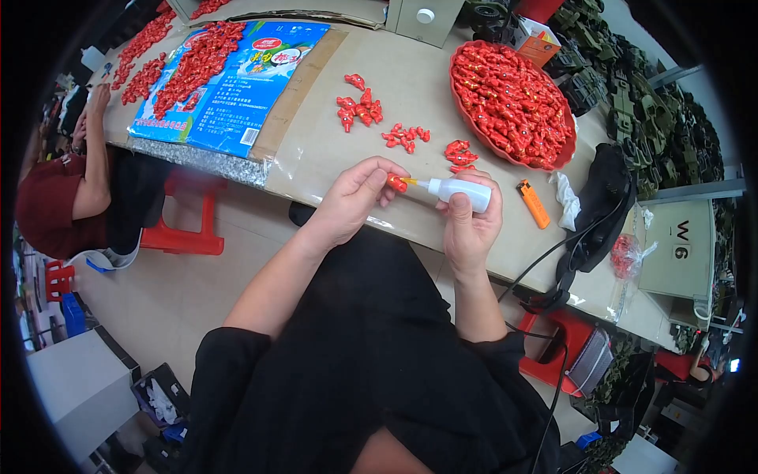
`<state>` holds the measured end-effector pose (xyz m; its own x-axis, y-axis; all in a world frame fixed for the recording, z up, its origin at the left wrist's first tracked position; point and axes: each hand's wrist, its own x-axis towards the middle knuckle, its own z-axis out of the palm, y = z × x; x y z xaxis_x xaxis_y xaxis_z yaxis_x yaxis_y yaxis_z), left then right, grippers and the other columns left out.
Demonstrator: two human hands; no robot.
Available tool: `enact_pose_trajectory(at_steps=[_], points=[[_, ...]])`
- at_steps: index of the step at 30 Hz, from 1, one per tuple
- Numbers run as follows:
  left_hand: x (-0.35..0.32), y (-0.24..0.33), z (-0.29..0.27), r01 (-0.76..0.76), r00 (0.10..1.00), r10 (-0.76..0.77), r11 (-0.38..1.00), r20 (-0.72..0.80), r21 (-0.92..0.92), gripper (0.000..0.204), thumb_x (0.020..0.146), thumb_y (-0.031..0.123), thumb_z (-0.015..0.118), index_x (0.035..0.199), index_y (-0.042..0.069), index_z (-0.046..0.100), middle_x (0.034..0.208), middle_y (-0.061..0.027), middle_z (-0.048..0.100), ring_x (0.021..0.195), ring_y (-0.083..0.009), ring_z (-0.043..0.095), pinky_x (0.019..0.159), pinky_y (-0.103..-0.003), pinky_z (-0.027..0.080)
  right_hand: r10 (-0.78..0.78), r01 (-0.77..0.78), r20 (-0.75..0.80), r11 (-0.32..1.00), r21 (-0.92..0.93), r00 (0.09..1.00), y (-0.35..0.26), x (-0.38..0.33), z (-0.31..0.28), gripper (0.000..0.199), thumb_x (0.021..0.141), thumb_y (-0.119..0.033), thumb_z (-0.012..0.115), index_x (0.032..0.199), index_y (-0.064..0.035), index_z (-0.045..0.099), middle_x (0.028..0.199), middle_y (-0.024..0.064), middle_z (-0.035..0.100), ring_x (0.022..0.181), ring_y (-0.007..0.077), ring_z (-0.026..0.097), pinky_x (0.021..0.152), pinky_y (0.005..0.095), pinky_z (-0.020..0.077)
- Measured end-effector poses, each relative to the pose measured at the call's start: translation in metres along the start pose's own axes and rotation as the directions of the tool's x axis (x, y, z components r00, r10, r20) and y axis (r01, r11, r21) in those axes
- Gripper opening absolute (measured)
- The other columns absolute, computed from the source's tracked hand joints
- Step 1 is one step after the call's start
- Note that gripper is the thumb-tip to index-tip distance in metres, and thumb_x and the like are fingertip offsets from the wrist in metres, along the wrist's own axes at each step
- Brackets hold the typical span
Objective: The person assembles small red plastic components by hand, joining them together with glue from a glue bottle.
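My left hand point(347, 204) pinches a small glossy red figurine point(396, 183) between thumb and fingers above the table's front edge. My right hand point(472, 235) is closed round a white squeeze bottle point(467, 193), tipped on its side. Its thin nozzle points left and meets or nearly meets the figurine; contact is too small to make out. Just beyond my hands lie loose red figurines point(406, 137) in little groups. A red scalloped bowl point(464, 117) heaped with similar pieces stands to the far right.
An orange lighter point(533, 204) and crumpled white tissue point(565, 201) lie right of my hands, near a black strap point(598, 213) with a cable. More red pieces cover a blue printed cardboard sheet point(229, 103) at the left. Another person point(67, 189) sits at the table's left.
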<state>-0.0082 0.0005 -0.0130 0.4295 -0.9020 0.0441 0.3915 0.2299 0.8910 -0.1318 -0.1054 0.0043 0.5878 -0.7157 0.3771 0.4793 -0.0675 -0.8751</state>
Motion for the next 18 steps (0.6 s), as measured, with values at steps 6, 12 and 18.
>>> enact_pose_trajectory(at_steps=[6,12,18], points=[[-0.0001,-0.0006,-0.0006,-0.006,1.0,0.006,1.0,-0.005,0.008,0.024,0.091,0.02,0.037,0.097,0.002,0.053,0.083,-0.0001,0.051,0.072,-0.0058,0.043,0.067,-0.019,0.038,-0.016,0.016,-0.002,1.0,-0.024,1.0,-0.0004,0.0002,-0.0006,0.024,0.08,-0.013,0.058,0.093,0.0014,0.044,0.093,0.0085,0.044,0.069,0.0109,0.051,0.06,0.0214,0.0443],[-0.0008,-0.0001,0.0007,-0.014,1.0,0.015,0.999,-0.026,0.037,0.024,0.091,0.02,0.037,0.096,0.003,0.053,0.083,0.0002,0.051,0.072,-0.0055,0.043,0.067,-0.018,0.038,-0.026,0.025,-0.017,0.998,-0.05,1.0,-0.0028,-0.0004,-0.0007,0.023,0.08,-0.012,0.059,0.092,0.0014,0.044,0.094,0.0089,0.044,0.069,0.0105,0.051,0.058,0.0209,0.0439],[-0.0012,0.0009,0.0017,-0.006,1.0,0.007,0.999,-0.029,0.054,0.023,0.091,0.016,0.037,0.1,-0.001,0.05,0.081,-0.0025,0.048,0.073,-0.0078,0.042,0.067,-0.02,0.035,-0.042,0.043,0.009,0.995,-0.092,0.999,-0.001,-0.0014,-0.0048,0.026,0.08,-0.016,0.059,0.095,0.0007,0.046,0.096,0.0096,0.046,0.071,0.0112,0.05,0.056,0.021,0.0443]])
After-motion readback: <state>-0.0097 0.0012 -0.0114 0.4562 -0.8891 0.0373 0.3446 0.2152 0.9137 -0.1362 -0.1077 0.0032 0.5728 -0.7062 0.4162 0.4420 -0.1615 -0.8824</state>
